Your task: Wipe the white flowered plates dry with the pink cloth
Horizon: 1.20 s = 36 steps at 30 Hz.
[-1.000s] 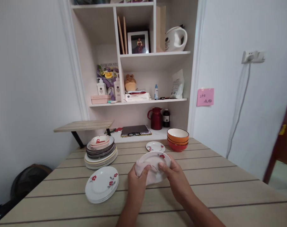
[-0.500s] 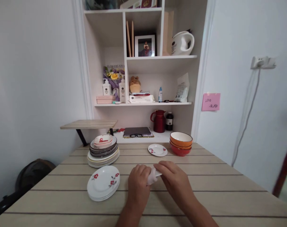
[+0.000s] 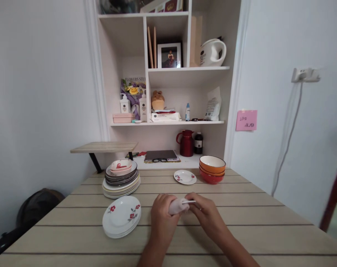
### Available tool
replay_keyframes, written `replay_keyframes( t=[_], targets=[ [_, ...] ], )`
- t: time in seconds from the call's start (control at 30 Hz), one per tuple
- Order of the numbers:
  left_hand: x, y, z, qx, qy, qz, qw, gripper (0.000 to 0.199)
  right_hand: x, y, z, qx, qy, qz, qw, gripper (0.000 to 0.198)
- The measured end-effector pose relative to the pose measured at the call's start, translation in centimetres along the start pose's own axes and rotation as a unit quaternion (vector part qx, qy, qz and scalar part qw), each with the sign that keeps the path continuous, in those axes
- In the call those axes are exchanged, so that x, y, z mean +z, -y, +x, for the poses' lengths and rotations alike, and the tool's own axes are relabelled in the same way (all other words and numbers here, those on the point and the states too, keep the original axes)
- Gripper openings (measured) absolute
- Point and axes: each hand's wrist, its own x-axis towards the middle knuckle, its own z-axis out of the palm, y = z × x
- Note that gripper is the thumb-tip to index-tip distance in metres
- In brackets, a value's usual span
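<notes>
Plate (image 3: 189, 201) turned edge-on: white, part-wrapped in pinkish cloth (image 3: 175, 206).

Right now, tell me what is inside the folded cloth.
The edge of a white plate sticks out of the cloth toward the right hand; its covered part cannot be seen.

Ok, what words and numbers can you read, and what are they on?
"FLOWERS STU": on the card behind the flowers; anything after is hidden.
"25": on the pink note; the mark after it and the writing below are unclear.
Too small or blurred: print on the pump bottles, blue-topped bottle, black bottle, white box, pink box, bag and jug.
</notes>
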Motion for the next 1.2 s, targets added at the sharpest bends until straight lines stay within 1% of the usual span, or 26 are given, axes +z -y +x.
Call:
replay_keyframes(
  t=[0.17,0.27,0.5,0.67,0.77,0.87,0.97,1.07,1.2],
  targets=[
    [-0.1,-0.2,0.0,-0.025,-0.011,-0.012,1.000,0.022,0.3,-0.6,0.1,0.025,0.002,0.065,0.998,0.014],
    [-0.2,-0.3,0.1,-0.042,-0.004,-0.010,0.999,0.022,0.6,-0.9,0.1,0.045,-0.004,0.089,0.995,0.014],
    [-0.1,-0.1,0.2,-0.080,-0.002,-0.010,0.997,0.021,1.5,-0.5,0.1,0.114,-0.020,0.140,0.983,0.011],
    [0.0,0.2,0.3,-0.119,0.004,-0.016,0.993,0.020,2.1,-0.2,0.0,0.144,-0.032,0.171,0.974,0.015],
    [0.0,0.4,0.4,-0.150,0.018,-0.031,0.988,0.018,2.3,-0.2,-0.1,0.157,-0.035,0.204,0.966,0.016],
    [0.1,0.7,0.4,-0.176,0.032,-0.061,0.982,0.015,2.4,-0.3,-0.2,0.169,-0.051,0.209,0.962,0.017],
    [0.2,0.8,0.4,-0.191,0.025,-0.096,0.977,0.016,2.4,-0.3,-0.2,0.172,-0.061,0.209,0.961,0.017],
    [0.3,0.7,0.5,-0.237,0.012,-0.150,0.960,0.021,2.5,-0.1,-0.2,0.190,-0.071,0.238,0.950,0.022],
    [0.3,0.2,0.6,-0.319,0.003,-0.282,0.905,0.029,2.6,0.2,-0.1,0.222,-0.107,0.318,0.915,0.038]
  ],
)
